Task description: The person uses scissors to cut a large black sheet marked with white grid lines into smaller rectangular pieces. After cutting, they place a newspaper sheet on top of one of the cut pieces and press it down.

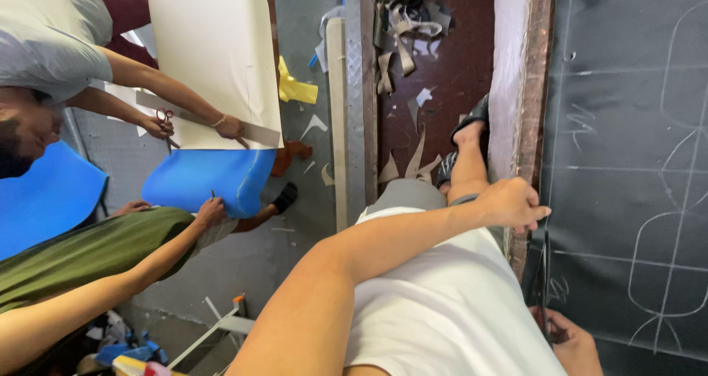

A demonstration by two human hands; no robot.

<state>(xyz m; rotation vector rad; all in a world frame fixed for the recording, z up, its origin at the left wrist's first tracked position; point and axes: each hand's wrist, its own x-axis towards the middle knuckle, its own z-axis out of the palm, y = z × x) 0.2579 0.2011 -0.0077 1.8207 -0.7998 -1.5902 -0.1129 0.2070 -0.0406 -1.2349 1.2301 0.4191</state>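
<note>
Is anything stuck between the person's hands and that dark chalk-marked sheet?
Nothing visible blocks them. One hand rests right at the edge of the dark sheet. The other hand grips dark scissors that already lie against that same edge, below the white chalk outlines.

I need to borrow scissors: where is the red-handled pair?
In the head view, far left: the red-handled scissors are in a co-worker's hand, at the cream sheet's lower left edge.

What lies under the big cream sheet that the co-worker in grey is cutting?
Under the cream sheet, a blue sheet sticks out at its lower edge, and yellow scrap lies beside it. Whatever is under the sheet's middle is covered.
</note>
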